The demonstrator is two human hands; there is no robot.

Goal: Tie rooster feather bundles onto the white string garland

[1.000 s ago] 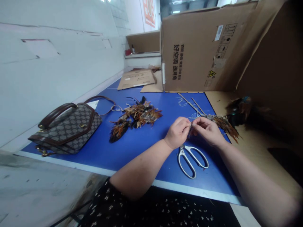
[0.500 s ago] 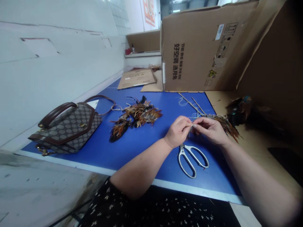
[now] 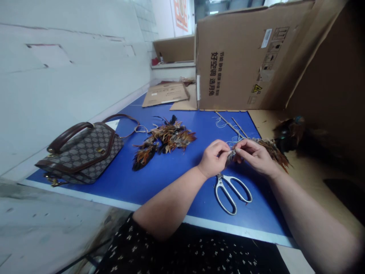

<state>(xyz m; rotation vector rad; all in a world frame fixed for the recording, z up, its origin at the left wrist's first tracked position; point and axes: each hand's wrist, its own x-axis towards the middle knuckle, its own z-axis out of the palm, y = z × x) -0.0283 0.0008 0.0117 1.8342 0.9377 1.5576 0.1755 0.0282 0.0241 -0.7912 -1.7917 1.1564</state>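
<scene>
My left hand (image 3: 214, 158) and my right hand (image 3: 253, 155) meet over the blue table, each closed in a pinch. A small greyish feather (image 3: 230, 156) shows between the fingertips, largely covered by them. Thin pale string (image 3: 234, 139) lies in loose loops just beyond my fingers, near two slender sticks (image 3: 228, 122). Just past my right hand lies a bunch of brown and orange feathers (image 3: 275, 152). Silver-handled scissors (image 3: 234, 194) rest below my hands, their blades partly hidden under my left hand.
A pile of brown and black feathers (image 3: 168, 137) lies left of centre. The patterned handbag (image 3: 85, 152) stands at the left. Behind are flat cardboard pieces (image 3: 165, 94) and a large cardboard box (image 3: 239, 64). Dark feathers (image 3: 289, 131) sit at the right on cardboard.
My fingertips have parted slightly, and more of the greyish feather shows between them. The view has shifted a little; the things on the table lie as before.
</scene>
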